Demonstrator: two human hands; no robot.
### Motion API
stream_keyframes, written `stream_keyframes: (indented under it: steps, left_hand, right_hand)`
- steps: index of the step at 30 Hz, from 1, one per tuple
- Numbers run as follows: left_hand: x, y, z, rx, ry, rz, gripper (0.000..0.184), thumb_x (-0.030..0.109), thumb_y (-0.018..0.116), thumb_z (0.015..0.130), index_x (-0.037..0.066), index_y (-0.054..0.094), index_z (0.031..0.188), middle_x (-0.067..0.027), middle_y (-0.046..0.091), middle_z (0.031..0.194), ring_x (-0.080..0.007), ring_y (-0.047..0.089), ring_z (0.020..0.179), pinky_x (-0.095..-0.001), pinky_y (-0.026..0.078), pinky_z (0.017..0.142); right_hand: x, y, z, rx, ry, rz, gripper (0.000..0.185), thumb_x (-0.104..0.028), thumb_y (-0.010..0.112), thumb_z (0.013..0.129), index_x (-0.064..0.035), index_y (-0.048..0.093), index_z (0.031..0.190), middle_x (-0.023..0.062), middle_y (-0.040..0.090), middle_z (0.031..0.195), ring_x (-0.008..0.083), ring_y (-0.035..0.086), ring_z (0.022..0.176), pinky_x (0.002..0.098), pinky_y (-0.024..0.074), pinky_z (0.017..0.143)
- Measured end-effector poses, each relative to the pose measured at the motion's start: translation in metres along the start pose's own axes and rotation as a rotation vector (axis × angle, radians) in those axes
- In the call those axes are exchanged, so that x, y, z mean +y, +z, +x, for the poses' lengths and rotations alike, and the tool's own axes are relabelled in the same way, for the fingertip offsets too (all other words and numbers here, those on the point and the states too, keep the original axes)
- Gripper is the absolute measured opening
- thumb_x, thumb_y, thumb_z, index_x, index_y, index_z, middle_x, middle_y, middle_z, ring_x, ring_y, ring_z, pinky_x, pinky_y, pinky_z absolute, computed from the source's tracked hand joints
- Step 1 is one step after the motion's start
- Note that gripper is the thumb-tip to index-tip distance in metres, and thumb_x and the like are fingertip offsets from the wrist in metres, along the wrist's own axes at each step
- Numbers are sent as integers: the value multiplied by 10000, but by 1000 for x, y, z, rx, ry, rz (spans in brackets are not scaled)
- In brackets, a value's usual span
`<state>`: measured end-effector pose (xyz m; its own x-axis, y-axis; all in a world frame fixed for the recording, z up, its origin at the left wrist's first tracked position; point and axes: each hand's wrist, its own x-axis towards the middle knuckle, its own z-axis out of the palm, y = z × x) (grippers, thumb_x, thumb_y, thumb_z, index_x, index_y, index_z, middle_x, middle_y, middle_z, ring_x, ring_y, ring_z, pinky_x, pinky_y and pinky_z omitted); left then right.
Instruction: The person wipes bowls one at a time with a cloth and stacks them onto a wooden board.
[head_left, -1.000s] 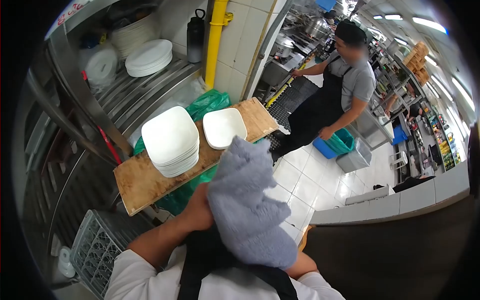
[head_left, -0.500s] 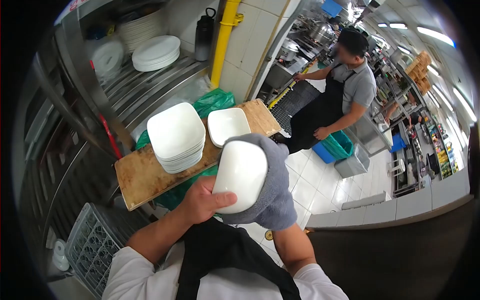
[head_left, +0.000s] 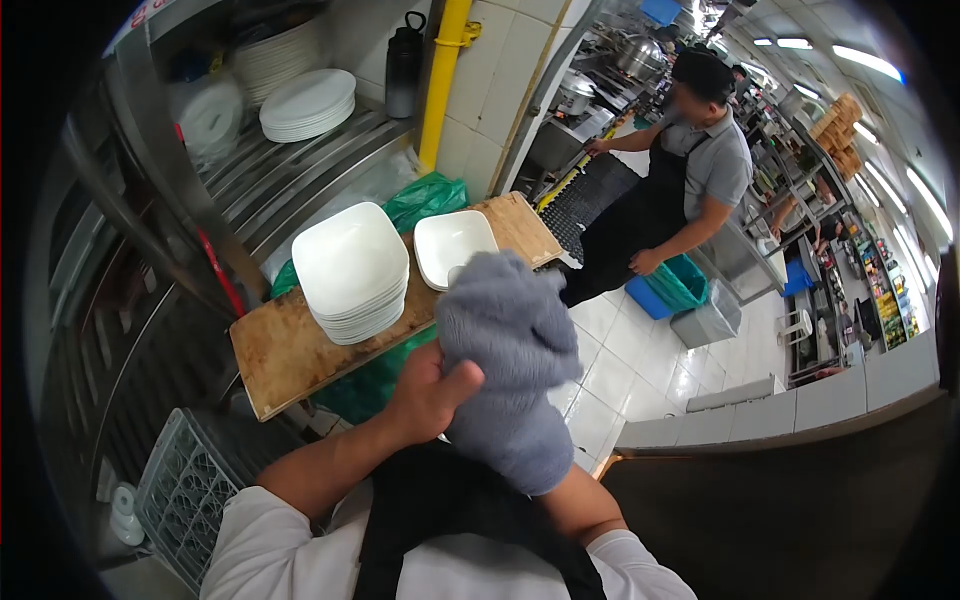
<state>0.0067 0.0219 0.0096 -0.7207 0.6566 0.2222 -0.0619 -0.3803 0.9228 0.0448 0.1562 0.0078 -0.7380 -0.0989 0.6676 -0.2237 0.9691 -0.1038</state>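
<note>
- The grey cloth (head_left: pixel 510 320) looks soft and fuzzy, bunched into thick rounded folds; it is up in front of the black apron (head_left: pixel 440 500), near the wooden board (head_left: pixel 275 360).
- The left hand (head_left: pixel 422 395) lays its thumb along the cloth; its other fingers are hidden, so their grip cannot be told.
- The cloth covers the right hand; whether its fingers spread or pinch cannot be told.
- Glossy white, round-cornered dishes (head_left: pixel 350 265) stand stacked on the board.

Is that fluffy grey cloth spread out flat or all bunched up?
Bunched up: the fluffy grey cloth bulges in creased folds and covers the person's right hand.
</note>
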Motion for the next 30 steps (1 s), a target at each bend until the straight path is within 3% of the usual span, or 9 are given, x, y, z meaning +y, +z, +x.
stream_keyframes:
  steps: [6,9,12,18,20,24,26,28,30]
  left_hand:
    - [15,6,-9,-71,16,239,494,371,771,869,-3,627,1159,-51,670,989,-106,583,896,-282,481,797]
    - [18,2,-14,-119,-143,356,390,299,790,860,8,664,1088,-46,689,963,-107,609,887,-281,488,796]
    - [10,0,-17,-108,66,335,312,273,768,884,16,655,1020,-20,653,881,-80,569,800,-265,480,706]
    - [-20,-16,-16,62,91,-79,284,241,709,932,28,655,1112,25,655,915,-88,587,806,-263,486,735]
    - [-20,-16,-11,127,56,-383,393,291,648,973,23,588,1254,-16,665,1029,-105,613,909,-273,499,781]
    - [-56,-43,-13,154,-138,-124,546,337,592,1000,19,436,1415,-102,610,1246,-180,621,1054,-327,527,843]
    - [-53,-31,-19,352,-500,-112,562,336,509,1037,44,332,1483,-160,517,1382,-301,585,1191,-429,535,926]
    - [-53,-32,-23,256,-552,-120,635,466,436,1037,81,278,1517,-178,470,1441,-355,573,1208,-444,546,918]
    - [-41,-29,-19,94,-578,-443,693,569,353,1024,88,288,1519,-182,443,1475,-358,552,1243,-483,541,924]
  right_hand:
    - [1,-53,62,-35,60,110,643,-211,744,642,-41,491,1208,181,490,1153,407,493,1137,456,349,1033]
    - [14,-48,52,-138,126,448,532,-214,688,766,-44,528,1244,163,595,1125,340,566,1086,428,382,1003]
    - [38,9,8,-88,328,847,550,-297,723,782,-49,565,1246,158,613,1117,359,575,1073,437,409,972]
    - [13,0,-5,-60,60,407,624,-337,738,760,-34,544,1270,206,567,1235,406,514,1159,464,402,989]
    - [10,-5,-19,59,238,440,714,-355,759,735,-32,505,1318,212,569,1223,409,527,1137,466,386,1012]
    - [-2,-54,0,22,413,442,724,-312,764,705,-27,493,1314,210,586,1165,388,553,1110,500,360,1023]
    - [-24,-97,35,-368,437,-63,614,-266,749,686,-31,542,1214,175,623,1010,357,617,983,536,374,978]
    - [-7,-85,28,-575,610,-197,472,-225,729,662,-33,582,1068,137,619,857,342,639,826,543,433,837]
    - [7,-86,16,-712,179,-287,372,-219,718,691,-81,599,1016,92,624,913,306,632,833,457,449,766]
